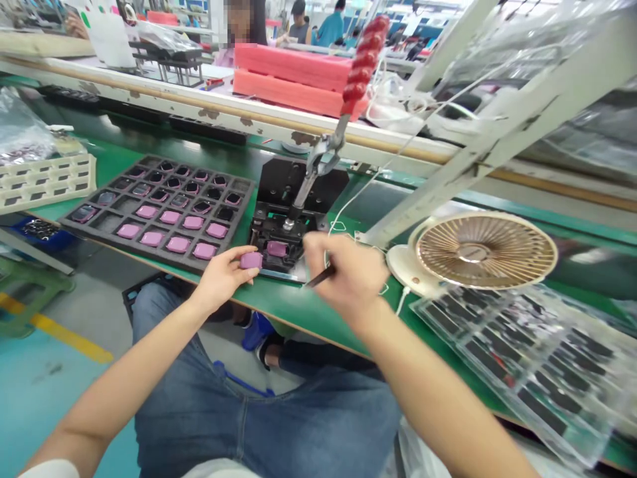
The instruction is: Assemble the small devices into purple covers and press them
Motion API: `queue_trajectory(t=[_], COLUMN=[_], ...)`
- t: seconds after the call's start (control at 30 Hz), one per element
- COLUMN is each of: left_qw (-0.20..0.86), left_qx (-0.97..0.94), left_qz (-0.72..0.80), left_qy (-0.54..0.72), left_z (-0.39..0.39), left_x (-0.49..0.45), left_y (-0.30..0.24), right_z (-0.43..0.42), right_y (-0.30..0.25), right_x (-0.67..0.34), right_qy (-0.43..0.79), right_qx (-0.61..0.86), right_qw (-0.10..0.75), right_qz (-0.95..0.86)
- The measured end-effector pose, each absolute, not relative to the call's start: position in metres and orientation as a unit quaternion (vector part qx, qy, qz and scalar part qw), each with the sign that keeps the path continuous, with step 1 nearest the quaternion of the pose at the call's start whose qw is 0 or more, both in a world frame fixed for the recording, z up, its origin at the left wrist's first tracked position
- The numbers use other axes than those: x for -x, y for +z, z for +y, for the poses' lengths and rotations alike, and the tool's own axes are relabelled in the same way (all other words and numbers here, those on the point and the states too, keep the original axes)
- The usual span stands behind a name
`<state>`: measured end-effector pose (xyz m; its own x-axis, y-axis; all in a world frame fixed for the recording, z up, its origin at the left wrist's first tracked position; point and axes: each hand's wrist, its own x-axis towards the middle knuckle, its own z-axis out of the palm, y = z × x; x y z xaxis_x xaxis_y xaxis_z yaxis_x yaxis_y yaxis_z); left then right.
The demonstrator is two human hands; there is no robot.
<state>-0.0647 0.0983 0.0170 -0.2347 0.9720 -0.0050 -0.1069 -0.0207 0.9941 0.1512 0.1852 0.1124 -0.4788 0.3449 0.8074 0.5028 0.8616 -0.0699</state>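
Note:
My left hand point(225, 275) pinches a small purple watch case point(251, 260) at the table's front edge, just left of a black press fixture point(293, 229). Another purple case point(277, 249) sits in the fixture's nest. Above it rises a lever with a red ribbed grip point(365, 60). My right hand point(348, 272), blurred, is closed around a thin dark pen-like tool point(321, 275) whose tip points down and left, to the right of the fixture. To the left, a dark foam tray point(112, 222) holds rows of purple cases, some with black faces up.
A beige round fan point(485, 251) stands on the right, with a clear compartment box point(527, 358) of dark parts below it. A cream tray point(47, 180) lies far left. Behind the table's rail are pink foam blocks point(293, 73). A slanted white post point(448, 172) crosses the right side.

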Motion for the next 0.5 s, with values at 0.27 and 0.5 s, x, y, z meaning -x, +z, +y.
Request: queue_trajectory(t=[0.27,0.5], left_qw=[0.243,-0.001], left_qx=[-0.565,-0.677], left_qz=[0.604,0.607], left_qy=[0.507,0.417], left_z=[0.070,0.094], left_x=[0.067,0.060], left_y=[0.011,0.015], right_z=[0.215,0.215], right_y=[0.035,0.035], right_x=[-0.129,-0.132], right_qy=[0.020,0.011], right_qx=[0.383,0.363], right_qw=[0.108,0.131], right_qz=[-0.917,-0.922])
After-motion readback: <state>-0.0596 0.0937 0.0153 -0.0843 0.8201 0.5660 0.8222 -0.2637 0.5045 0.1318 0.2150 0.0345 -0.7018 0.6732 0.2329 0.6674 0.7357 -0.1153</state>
